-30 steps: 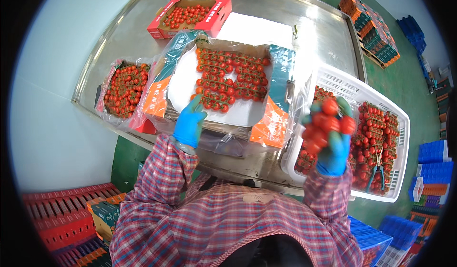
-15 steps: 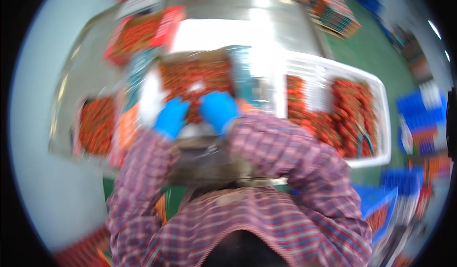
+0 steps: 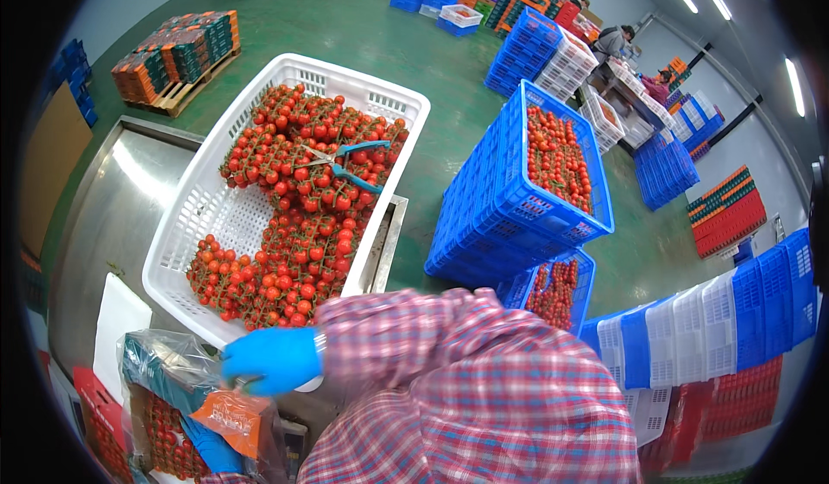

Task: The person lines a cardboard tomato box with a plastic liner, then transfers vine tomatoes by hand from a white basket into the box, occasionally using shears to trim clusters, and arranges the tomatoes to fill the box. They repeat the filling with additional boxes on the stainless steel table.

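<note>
My right hand (image 3: 272, 360), in a blue glove, is above the teal and orange flaps of a plastic-lined carton (image 3: 142, 366). Its fingers are curled, and a small dark green bit shows at them, too small to name. Lower down, my left hand (image 3: 214, 448), also gloved in blue, reaches into the carton beside the cherry tomatoes (image 3: 168, 436); the orange flap (image 3: 231, 419) and clear film partly hide it, fingers included. Beside my right arm stands a white crate (image 3: 181, 225) of cherry tomatoes on the vine (image 3: 294, 264). Blue-handled snips (image 3: 352, 173) lie on those tomatoes.
A steel table (image 3: 112, 216) bears the crate and cartons; a red carton (image 3: 93, 398) is at the lower left. Stacked blue crates (image 3: 484, 190) with tomatoes stand to the right. Further off are a loaded pallet (image 3: 177, 95), more crates and people at work (image 3: 611, 44).
The view has swung right, bringing the white crate to the middle. My right hand has left the tomatoes inside the carton and is now above its flaps. My left hand stays at the carton.
</note>
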A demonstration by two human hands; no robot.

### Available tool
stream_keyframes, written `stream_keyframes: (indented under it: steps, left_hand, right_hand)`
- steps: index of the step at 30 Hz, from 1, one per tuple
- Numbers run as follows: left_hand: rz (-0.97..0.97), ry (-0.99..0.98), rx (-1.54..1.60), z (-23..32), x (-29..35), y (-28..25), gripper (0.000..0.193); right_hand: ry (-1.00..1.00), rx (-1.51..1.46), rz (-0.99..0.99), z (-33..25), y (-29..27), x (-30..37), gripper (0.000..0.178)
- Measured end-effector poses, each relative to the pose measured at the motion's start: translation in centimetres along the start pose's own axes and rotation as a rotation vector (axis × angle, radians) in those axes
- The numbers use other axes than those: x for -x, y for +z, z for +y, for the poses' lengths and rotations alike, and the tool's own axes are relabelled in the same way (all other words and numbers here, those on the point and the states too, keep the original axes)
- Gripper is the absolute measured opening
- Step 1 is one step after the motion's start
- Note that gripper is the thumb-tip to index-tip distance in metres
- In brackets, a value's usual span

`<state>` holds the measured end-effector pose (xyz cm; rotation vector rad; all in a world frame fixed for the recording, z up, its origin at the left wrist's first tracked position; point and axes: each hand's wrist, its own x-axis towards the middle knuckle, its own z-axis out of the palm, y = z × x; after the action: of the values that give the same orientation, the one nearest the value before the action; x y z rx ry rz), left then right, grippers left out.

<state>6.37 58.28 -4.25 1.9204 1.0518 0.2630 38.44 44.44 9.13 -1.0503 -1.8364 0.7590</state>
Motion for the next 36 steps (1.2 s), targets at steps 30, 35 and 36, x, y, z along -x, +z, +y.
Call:
stream_keyframes:
  steps: [30, 35, 36]
  left_hand:
    - [-0.035, 0.572, -0.581, 25.1, -4.6, 4.4, 0.042]
    - [-0.315, 0.55, -0.41, 26.4, -14.0, 13.2, 0.035]
    - [-0.364, 0.427, -0.337, 26.5, -15.5, 15.2, 0.035]
  right_hand:
    - [0.56, 0.55, -0.608, 20.0, -15.3, -5.2, 0.033]
    - [0.349, 0.277, -0.205, 17.6, -21.7, -3.4, 0.033]
    - [0.383, 0.159, -0.137, 16.7, -22.8, -2.4, 0.035]
